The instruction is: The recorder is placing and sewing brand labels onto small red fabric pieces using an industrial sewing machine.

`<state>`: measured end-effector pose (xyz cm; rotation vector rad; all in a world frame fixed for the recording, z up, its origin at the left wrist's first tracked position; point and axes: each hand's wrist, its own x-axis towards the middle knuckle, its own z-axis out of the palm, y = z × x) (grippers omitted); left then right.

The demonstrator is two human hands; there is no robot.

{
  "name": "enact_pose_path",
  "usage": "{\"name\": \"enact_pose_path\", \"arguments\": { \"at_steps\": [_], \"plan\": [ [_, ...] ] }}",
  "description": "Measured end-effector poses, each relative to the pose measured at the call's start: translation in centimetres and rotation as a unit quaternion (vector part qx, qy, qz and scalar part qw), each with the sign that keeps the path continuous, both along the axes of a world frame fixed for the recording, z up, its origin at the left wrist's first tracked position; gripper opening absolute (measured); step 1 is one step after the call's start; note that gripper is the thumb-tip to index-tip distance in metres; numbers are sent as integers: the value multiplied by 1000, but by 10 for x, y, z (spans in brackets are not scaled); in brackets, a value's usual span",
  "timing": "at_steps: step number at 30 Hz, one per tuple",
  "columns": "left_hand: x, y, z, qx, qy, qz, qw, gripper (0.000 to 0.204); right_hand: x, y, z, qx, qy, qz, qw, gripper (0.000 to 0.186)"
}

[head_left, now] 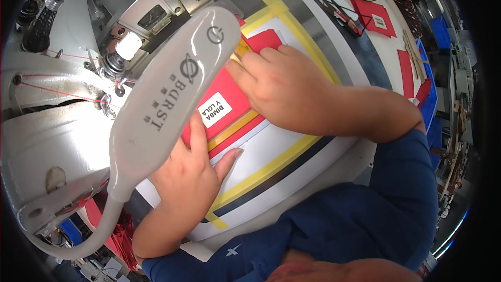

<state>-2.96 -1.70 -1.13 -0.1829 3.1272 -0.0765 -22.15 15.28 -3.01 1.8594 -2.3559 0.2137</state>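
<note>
A red rectangular piece (219,89) with a white printed label (215,108) lies over yellow strips (235,127) on a white sheet (250,162) edged with yellow tape. My left hand (188,175) rests on the piece's lower left, thumb spread and fingertips partly hidden behind a pale lamp head (167,94). My right hand (284,91) is at the piece's upper right, fingers curled down near a short yellow part; what its fingertips hold, if anything, is hidden.
A sewing machine (57,136) with red thread and metal fittings fills the left and top. Red pieces (374,16), a red-handled tool (353,21) and red strips (405,73) lie at upper right. The lamp's curved neck (94,240) crosses the lower left.
</note>
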Motion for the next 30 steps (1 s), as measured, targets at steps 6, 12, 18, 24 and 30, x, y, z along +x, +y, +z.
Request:
{"name": "enact_pose_path", "arguments": {
  "at_steps": [6,12,18,24,30],
  "plan": [
    [0,-1,-2,-8,4,-10,1000,97,-8,-6,8,56,5,46,997,20],
    [3,0,-7,-12,6,-6,1000,99,9,-1,11,74,-2,29,997,37],
    [8,-1,-13,24,31,-6,999,99,7,-4,10,78,-38,19,996,40],
    [6,-2,-9,11,14,-1,1000,96,1,-4,8,70,-52,32,996,41],
    [6,-5,-15,3,50,-16,999,92,1,-4,11,62,-40,20,997,46]
  ]
}}
